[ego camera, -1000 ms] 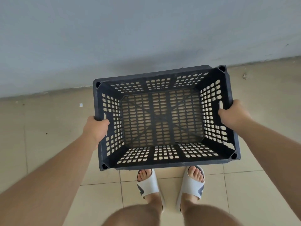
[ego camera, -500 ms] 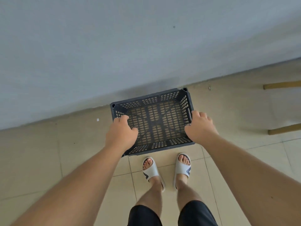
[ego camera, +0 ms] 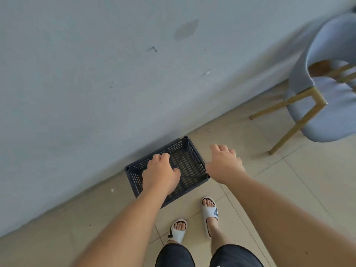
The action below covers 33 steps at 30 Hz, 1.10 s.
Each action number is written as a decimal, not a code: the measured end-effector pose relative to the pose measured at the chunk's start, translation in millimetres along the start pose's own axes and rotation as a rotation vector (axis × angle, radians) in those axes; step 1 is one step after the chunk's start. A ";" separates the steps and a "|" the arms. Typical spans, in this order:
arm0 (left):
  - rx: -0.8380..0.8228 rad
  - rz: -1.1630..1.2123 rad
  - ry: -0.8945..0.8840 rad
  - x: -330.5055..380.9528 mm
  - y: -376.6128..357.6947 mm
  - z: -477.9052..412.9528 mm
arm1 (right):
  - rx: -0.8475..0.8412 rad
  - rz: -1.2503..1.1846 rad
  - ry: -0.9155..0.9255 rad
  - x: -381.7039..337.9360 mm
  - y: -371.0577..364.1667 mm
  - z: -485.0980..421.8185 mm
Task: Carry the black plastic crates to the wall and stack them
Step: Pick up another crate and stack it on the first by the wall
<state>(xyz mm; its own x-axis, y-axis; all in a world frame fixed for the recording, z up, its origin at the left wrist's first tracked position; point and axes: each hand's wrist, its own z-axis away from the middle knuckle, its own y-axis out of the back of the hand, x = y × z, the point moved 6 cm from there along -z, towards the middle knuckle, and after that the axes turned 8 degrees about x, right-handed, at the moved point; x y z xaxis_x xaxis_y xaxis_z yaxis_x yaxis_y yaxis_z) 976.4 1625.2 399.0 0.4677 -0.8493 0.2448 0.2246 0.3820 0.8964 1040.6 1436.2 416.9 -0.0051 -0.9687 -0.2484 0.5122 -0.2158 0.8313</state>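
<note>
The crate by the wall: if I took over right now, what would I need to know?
Left hand: open, holding nothing, above the crate.
Right hand: open and empty, beside the crate's right end.
The crate sits on the tiled floor, its long side against the wall, with nothing stacked on it.
Done: one crate is placed.
Left: no other crates are in view, so find them, bring them here and stack them on this one.

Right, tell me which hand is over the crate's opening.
The left hand: it hangs above the black crate, covering part of its inside. The right hand is spread open past the crate's right edge, over the floor tiles.
</note>
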 end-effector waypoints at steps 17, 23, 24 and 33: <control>-0.067 -0.259 -0.824 214.6 30.9 199.7 | 0.366 -0.264 -0.596 185.8 78.9 278.9; -0.116 -0.345 -1.042 322.8 -20.7 320.7 | 0.466 -0.337 -0.842 311.7 73.9 406.2; -0.117 -0.364 -1.085 342.3 -31.6 345.9 | 0.476 -0.352 -0.882 333.4 66.9 431.7; -0.157 -0.423 -1.434 473.2 -139.7 589.5 | 0.523 -0.484 -1.291 505.1 -13.2 677.7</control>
<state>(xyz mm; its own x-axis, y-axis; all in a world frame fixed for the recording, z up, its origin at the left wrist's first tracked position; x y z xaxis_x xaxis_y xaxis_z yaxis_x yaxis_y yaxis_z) 662.4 955.1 607.4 -0.8426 -0.4948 0.2124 0.2555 -0.0201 0.9666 449.3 866.4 617.5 -0.9702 -0.1665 -0.1762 -0.1225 -0.2905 0.9490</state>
